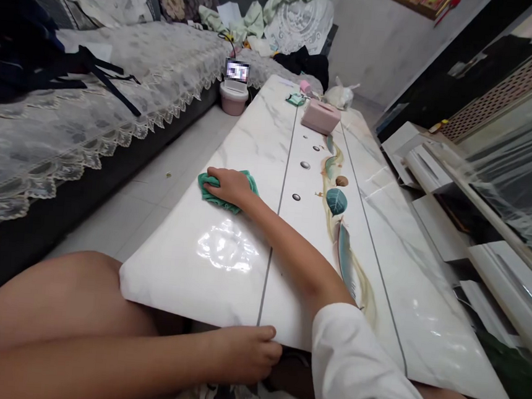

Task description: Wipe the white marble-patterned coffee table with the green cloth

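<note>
Prob. mid-wipe on L of 3 panels, worktop (252,142); can't tell wiped from unwiped. Far end prob. not yet done, w/ items there. L to R: 1 green cloth (214,200), bunched near L edge of worktop, under R hand (229,185), w/ fingers clamped on it; L hand (252,353) at near edge, w/ fingers curled, can't tell if gripping; far end: 1 packet (296,99), 1 pink box (320,116), 1 bag (339,95).

Got a crumpled green cloth (215,201) here, kinda bunched up under the right hand (230,185), by the left edge of a shiny white marbled tabletop (250,136).
</note>
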Available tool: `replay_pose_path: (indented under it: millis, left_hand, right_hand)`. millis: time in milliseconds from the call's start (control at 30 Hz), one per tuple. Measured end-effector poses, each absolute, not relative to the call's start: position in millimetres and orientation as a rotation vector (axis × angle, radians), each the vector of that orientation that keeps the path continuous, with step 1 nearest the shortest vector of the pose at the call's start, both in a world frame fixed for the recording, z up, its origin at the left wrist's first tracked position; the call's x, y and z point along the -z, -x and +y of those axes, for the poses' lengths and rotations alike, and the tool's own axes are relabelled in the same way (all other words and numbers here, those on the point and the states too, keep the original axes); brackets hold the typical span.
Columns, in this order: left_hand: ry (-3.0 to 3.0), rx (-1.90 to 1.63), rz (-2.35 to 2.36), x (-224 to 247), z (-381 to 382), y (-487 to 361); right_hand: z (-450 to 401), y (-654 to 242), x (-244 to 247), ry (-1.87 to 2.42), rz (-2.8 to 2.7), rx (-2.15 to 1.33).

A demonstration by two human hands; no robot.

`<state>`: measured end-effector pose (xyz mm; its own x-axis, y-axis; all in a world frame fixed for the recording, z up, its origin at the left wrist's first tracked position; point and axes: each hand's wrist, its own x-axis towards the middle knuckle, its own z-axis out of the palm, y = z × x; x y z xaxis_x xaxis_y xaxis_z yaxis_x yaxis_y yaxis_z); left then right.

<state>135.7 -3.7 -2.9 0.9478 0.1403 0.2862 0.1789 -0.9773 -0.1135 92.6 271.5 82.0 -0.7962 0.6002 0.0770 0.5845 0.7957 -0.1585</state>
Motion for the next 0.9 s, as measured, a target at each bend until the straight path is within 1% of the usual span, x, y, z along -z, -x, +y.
replay_pose_path:
  millis: [533, 900]
  left_hand:
    - [2.958, 0.387, -0.248, 0, -4, -134]
    - [2.941, 0.436, -0.233, 4, -4, -134]
  right_hand:
    - [224, -112, -84, 0.758, -2.943, -0.229]
    - [157, -154, -81, 0.567, -3.017, -0.289]
